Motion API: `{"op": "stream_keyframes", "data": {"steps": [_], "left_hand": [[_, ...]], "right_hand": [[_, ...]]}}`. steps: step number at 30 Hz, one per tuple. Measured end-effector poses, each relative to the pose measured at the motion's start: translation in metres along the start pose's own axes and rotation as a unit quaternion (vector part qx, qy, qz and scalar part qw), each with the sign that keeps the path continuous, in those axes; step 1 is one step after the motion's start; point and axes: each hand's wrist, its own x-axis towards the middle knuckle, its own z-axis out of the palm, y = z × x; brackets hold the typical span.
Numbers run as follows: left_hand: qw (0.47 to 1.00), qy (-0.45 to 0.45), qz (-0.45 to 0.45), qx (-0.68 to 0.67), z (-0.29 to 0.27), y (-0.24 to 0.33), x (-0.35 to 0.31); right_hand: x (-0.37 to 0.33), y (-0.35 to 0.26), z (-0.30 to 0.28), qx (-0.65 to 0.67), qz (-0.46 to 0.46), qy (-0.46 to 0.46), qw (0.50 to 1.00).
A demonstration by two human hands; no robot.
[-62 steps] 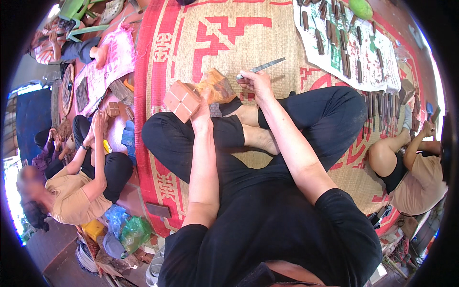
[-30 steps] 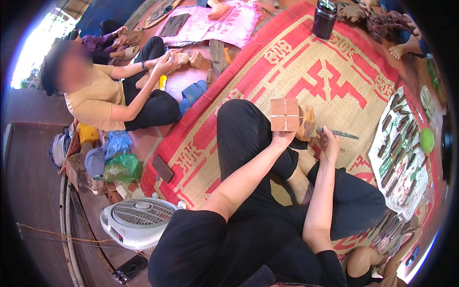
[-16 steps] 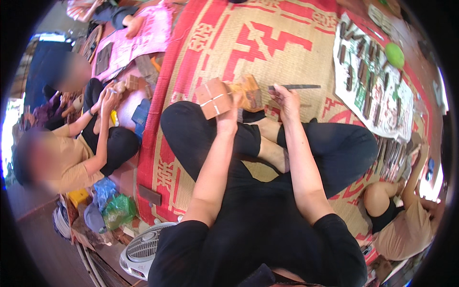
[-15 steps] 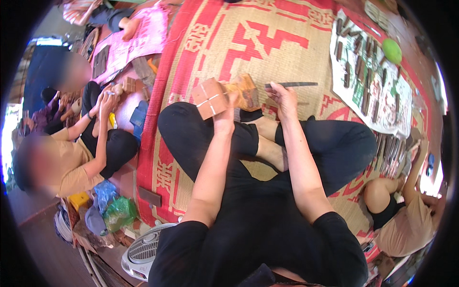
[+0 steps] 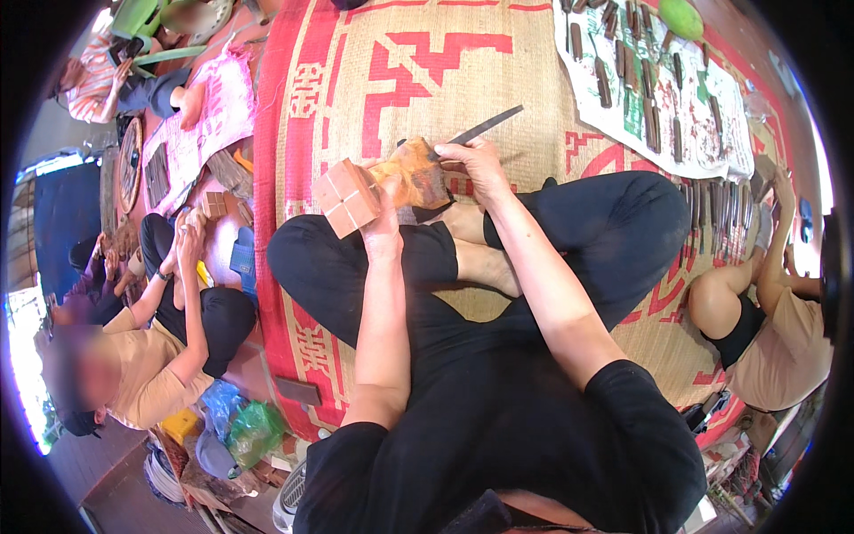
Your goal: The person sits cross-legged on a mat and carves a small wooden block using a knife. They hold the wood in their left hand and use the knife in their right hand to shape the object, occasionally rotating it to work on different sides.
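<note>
My left hand point(image 5: 382, 227) grips a reddish-brown square wooden block point(image 5: 345, 198) with a pale cross on its face. Behind that block sits a rough orange-yellow chunk of wood point(image 5: 411, 171), close against my left fingers. My right hand point(image 5: 478, 169) is closed around one end of a flat dark file point(image 5: 487, 124), whose free length points away up and to the right. The fingertips of this hand are at the right side of the chunk. What lies between them there is partly hidden.
I sit cross-legged on a red and straw-coloured woven mat point(image 5: 525, 80). A white cloth point(image 5: 725, 147) carries many dark narrow pieces, and a green fruit point(image 5: 680, 16) lies beyond. More tools point(image 5: 712, 214) lie at the right. A co-worker point(image 5: 169, 347) sits left, another point(image 5: 774, 329) right.
My right hand has moved left to the orange-yellow chunk, and the file has swung from nearly level to slanting upward. The whole view has also shifted.
</note>
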Motion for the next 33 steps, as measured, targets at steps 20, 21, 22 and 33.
{"op": "stream_keyframes", "data": {"steps": [20,21,22,33], "left_hand": [[1.000,0.002,-0.006,0.020,0.003,0.006,-0.004],[1.000,0.001,-0.007,0.017,0.004,0.005,-0.004],[1.000,-0.001,-0.007,0.013,0.004,0.005,-0.005],[1.000,0.008,-0.024,-0.006,0.000,0.003,0.001]], "right_hand": [[-0.004,0.003,0.003,-0.088,-0.056,0.003,0.995],[-0.003,0.005,0.003,-0.096,-0.058,0.006,0.994],[-0.002,0.006,0.002,-0.102,-0.064,0.011,0.993],[0.004,0.004,-0.007,0.091,-0.018,0.056,0.994]]}}
